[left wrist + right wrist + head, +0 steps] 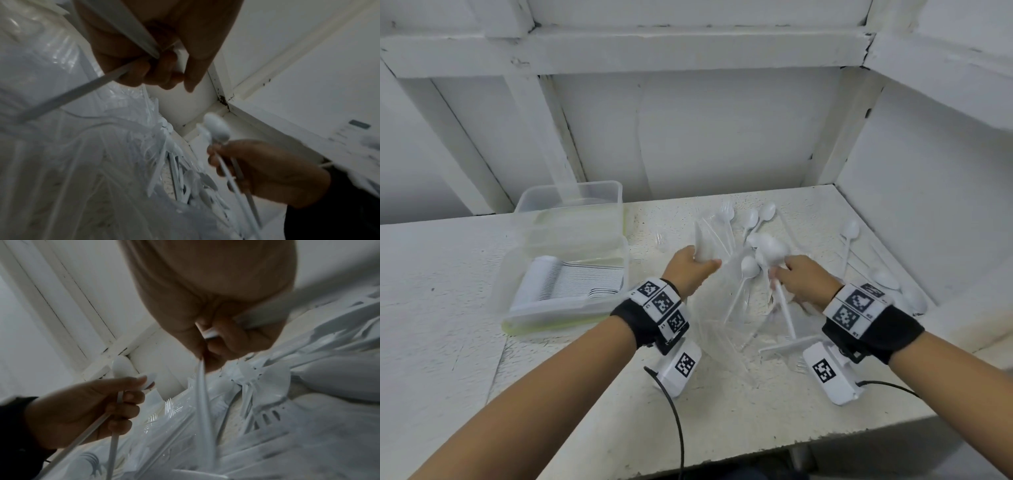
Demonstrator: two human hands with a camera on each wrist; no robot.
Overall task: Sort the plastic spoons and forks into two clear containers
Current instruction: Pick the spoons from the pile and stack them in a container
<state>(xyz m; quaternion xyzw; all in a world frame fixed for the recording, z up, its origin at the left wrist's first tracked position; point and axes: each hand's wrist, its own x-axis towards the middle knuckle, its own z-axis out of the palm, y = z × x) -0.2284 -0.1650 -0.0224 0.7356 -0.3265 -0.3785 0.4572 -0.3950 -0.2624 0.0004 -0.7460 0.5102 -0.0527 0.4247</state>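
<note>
Both hands gripping spoons: left hand [690,265] fingers wrapped round handles, bowls up; right hand [803,277] same, spoons [774,253] bowls up-left, handles slanting down toward surface [722,411].

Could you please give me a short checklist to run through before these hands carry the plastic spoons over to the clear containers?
1. Left hand grips white plastic spoons: ok.
2. Right hand grips its own bunch of white spoons: ok.
3. No fork mixed into either bunch: cannot tell; the held pieces blur.
4. Near clear rectangular container open to receive: ok; it already holds a neat row of stacked white cutlery.
5. Far clear container open: ok; contents cannot tell.
6. Path to containers: ok; the crumpled clear plastic bag lies between the wrists, not across the way.
</note>
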